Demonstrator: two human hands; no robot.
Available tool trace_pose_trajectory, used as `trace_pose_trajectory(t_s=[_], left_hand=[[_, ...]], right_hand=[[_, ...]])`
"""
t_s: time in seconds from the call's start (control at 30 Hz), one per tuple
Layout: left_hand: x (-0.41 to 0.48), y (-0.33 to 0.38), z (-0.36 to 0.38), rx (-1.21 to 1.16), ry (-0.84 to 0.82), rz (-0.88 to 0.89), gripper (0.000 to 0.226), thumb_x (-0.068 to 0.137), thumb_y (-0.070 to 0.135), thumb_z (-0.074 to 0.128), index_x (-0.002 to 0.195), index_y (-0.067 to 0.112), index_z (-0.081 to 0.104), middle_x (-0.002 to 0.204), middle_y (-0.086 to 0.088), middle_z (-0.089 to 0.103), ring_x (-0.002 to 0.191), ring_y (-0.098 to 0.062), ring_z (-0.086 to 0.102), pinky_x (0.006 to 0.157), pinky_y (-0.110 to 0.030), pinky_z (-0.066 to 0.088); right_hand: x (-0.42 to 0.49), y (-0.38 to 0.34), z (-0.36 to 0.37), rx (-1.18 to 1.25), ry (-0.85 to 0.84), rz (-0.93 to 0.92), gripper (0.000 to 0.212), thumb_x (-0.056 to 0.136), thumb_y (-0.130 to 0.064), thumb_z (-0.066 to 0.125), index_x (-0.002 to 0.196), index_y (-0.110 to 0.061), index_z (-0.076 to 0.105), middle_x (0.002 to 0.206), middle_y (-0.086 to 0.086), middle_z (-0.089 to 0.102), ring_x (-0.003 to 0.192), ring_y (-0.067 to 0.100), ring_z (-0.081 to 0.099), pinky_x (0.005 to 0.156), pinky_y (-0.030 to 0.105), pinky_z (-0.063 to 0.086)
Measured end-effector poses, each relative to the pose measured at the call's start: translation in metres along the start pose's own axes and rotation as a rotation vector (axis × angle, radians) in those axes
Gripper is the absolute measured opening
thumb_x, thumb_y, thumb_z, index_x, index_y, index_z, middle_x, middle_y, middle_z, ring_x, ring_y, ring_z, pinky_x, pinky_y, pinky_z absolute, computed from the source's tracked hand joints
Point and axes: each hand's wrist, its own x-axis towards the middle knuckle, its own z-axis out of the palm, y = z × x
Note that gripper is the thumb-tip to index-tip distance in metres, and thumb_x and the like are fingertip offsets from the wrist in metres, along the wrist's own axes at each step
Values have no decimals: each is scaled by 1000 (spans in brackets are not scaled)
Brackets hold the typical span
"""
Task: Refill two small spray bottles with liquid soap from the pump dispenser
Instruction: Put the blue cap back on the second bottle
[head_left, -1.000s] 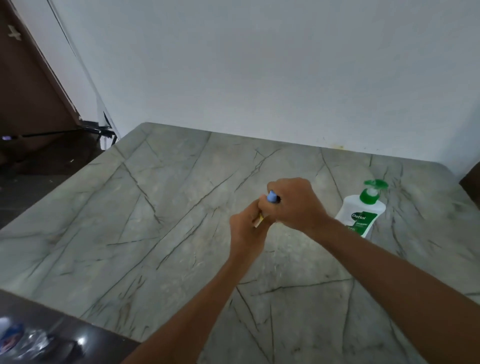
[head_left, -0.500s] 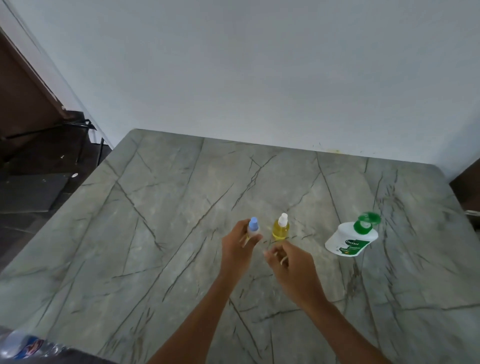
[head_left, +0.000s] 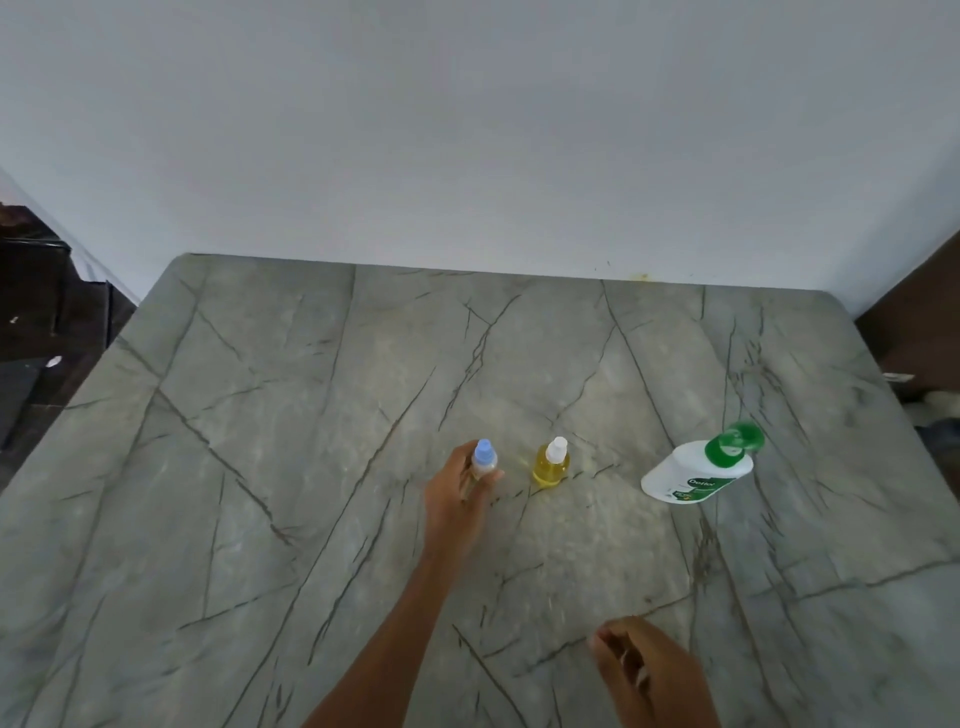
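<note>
Since half a second ago, my right hand (head_left: 649, 670) has pulled back from the bottles toward my body and now hangs at about five o'clock in the view, fingers loosely curled with nothing in them. My left hand (head_left: 457, 499) reaches forward at the centre, fingers wrapped around the blue-capped spray bottle (head_left: 484, 460), which stands upright on the grey veined marble table (head_left: 260, 467). Just beside it, at its three o'clock, the white-capped spray bottle (head_left: 552, 464) stands alone, filled with yellow liquid and touched by neither hand. Farther along at three o'clock, well apart from both, the white pump dispenser (head_left: 698, 470) with its green pump head stands near the table's right side. A plain white wall (head_left: 467, 130) rises at twelve o'clock behind the table.
</note>
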Motion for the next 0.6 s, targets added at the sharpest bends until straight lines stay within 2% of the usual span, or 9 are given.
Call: trace_pose_trajectory(t_s=[0.1, 0.17, 0.27, 0.4, 0.47, 0.6], left_hand=[[7, -3, -4, -2, -2, 22, 15, 88, 34, 63, 103, 35, 59, 89, 17, 65, 85, -4, 63, 69, -11, 47], [8, -4, -8, -6, 7, 16, 16, 89, 30, 64, 105, 33, 60, 91, 18, 65, 88, -2, 62, 70, -8, 45], [10, -6, -16, -9, 47, -22, 17, 89, 34, 63, 105, 30, 61, 91, 16, 66, 88, -1, 62, 70, -10, 45], [12, -9, -26, -10, 61, -14, 4, 89, 44, 58, 92, 42, 57, 84, 10, 64, 78, -5, 61, 65, -13, 47], [12, -11, -30, -5, 63, 0, 2, 88, 47, 54, 87, 46, 53, 80, 6, 62, 75, -2, 58, 65, -11, 45], [14, -14, -35, 38, 63, 14, 8, 89, 40, 57, 86, 44, 52, 77, 7, 61, 74, 5, 56, 65, -4, 42]], right_hand=[[-7, -2, -1, -34, 35, 55, 30, 72, -21, 82, 68, -42, 61, 65, -23, 62, 52, 0, 57, 52, 8, 42], [-8, -4, -4, -46, 53, 75, 32, 70, -13, 83, 67, -38, 62, 62, -22, 62, 50, 0, 56, 49, 8, 40], [-7, -5, -5, -55, 94, 100, 31, 70, -12, 83, 65, -35, 63, 60, -21, 61, 49, 0, 56, 49, 7, 39], [-5, -9, -7, -28, 132, 95, 27, 74, -14, 81, 67, -34, 64, 59, -20, 60, 51, -1, 56, 48, 5, 36], [-3, -10, -7, -29, 137, 109, 25, 73, -12, 81, 69, -31, 66, 59, -19, 60, 51, 0, 56, 46, 7, 38], [0, -13, -6, -41, 157, 144, 25, 74, -12, 80, 68, -31, 65, 60, -20, 60, 52, 1, 57, 46, 8, 39]])
